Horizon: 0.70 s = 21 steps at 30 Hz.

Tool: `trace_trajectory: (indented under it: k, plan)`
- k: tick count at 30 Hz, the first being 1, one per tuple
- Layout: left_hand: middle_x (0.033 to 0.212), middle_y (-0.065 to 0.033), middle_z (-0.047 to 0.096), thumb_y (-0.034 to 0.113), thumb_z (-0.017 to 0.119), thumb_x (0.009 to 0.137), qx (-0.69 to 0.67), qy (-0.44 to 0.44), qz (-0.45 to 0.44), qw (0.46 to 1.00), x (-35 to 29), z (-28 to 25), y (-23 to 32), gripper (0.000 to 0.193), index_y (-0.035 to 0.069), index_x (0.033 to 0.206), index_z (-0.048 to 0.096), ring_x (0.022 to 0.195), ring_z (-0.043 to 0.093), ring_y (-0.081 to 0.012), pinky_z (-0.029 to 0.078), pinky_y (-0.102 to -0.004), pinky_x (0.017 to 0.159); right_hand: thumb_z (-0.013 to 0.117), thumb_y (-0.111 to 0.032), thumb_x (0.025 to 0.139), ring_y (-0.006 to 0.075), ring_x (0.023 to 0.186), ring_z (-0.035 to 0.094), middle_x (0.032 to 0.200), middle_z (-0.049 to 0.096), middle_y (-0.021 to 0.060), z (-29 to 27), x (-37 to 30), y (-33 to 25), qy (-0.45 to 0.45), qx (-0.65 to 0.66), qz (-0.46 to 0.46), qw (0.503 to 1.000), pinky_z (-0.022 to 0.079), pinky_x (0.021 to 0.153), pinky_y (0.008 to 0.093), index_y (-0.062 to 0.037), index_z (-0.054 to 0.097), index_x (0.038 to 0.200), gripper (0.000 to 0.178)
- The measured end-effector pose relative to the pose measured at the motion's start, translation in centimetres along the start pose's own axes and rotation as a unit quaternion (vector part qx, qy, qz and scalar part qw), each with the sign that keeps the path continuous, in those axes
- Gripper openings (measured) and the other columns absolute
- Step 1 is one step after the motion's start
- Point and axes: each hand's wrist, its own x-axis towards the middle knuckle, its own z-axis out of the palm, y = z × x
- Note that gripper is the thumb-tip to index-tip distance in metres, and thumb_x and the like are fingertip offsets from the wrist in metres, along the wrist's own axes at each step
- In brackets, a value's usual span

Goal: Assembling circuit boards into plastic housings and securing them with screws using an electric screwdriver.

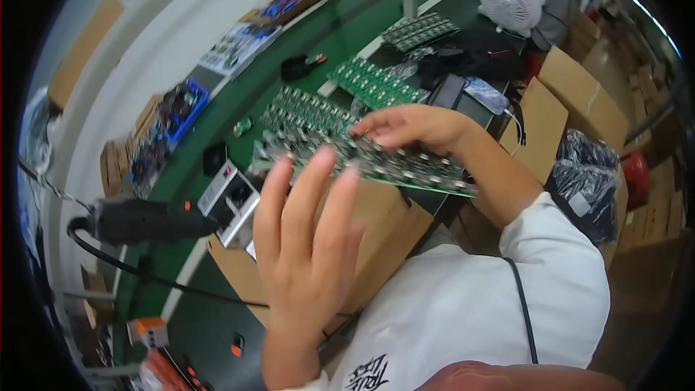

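A long green circuit board panel (405, 166), crowded with small metal parts, lies tilted above a cardboard box (384, 235). My right hand (423, 127) reaches in from the right, its fingers bent and closed at the panel's far edge; the exact contact is partly hidden. In front of the panel's left part, my left hand (304, 246) is raised with fingers stretched and apart, slightly blurred, holding nothing. Behind the panel rest another populated panel (308, 110) and a green panel with lighter spots (373, 81).
On the left hangs a black power screwdriver (148, 221) with its cable. A white-and-black device (230, 203) stands beside the box. Along the green bench are a blue parts bin (190, 110) and more panels (420, 31). A phone (485, 94), white fan (510, 3) and open carton (586, 94) are right.
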Motion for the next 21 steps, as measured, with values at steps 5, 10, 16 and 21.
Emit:
trace_trajectory:
  k: [5, 10, 16, 21]
  plan:
    - [0.109, -0.0079, 0.067, 0.021, 0.077, 0.068, -0.068, -0.18, 0.025, 0.981, 3.0, 0.2, -0.1, 0.045, 0.012, 0.11, 0.065, 0.103, 0.062, -0.0293, 0.048, -0.0438, 0.089, 0.056, -0.039, 0.097, 0.0131, 0.09, 0.063, 0.114, 0.065, 0.0099, 3.0, -3.4, 2.2, 0.016, 0.009, 0.122, 0.992, 0.051, 0.072, 0.0258, -0.0036, 0.055, 0.132, 0.049]
    - [0.08, -0.0085, 0.068, 0.023, 0.07, 0.082, -0.057, -0.298, -0.03, 0.952, 1.9, 2.7, -1.1, 0.023, 0.01, 0.101, 0.066, 0.068, 0.064, -0.0315, 0.048, -0.0424, 0.058, 0.03, -0.06, 0.1, 0.0225, 0.105, 0.063, 0.123, 0.062, 0.0153, -2.6, -3.4, -0.3, -0.056, 0.058, 0.12, 0.99, 0.05, 0.094, 0.0343, -0.0037, 0.058, 0.131, 0.07]
    - [0.077, -0.011, 0.068, 0.027, 0.063, 0.087, -0.022, -0.34, -0.101, 0.935, 1.8, 4.0, -1.2, 0.018, 0.013, 0.099, 0.067, 0.069, 0.065, -0.0326, 0.05, -0.0434, 0.061, 0.058, -0.038, 0.096, 0.0282, 0.093, 0.065, 0.104, 0.066, 0.019, 3.5, -4.3, -3.9, -0.071, -0.517, 0.019, 0.853, 0.048, 0.083, 0.0372, 0.0007, 0.058, 0.124, 0.048]
    - [0.077, -0.0145, 0.069, 0.03, 0.064, 0.085, 0.026, -0.365, -0.158, 0.917, 1.3, 5.9, -1.9, 0.027, 0.018, 0.109, 0.07, 0.072, 0.067, -0.0333, 0.052, -0.044, 0.066, 0.064, -0.045, 0.09, 0.0289, 0.072, 0.066, 0.082, 0.066, 0.0217, 3.5, -2.4, -0.3, 0.018, -0.625, 0.004, 0.78, 0.048, 0.066, 0.0404, -0.0054, 0.063, 0.117, 0.048]
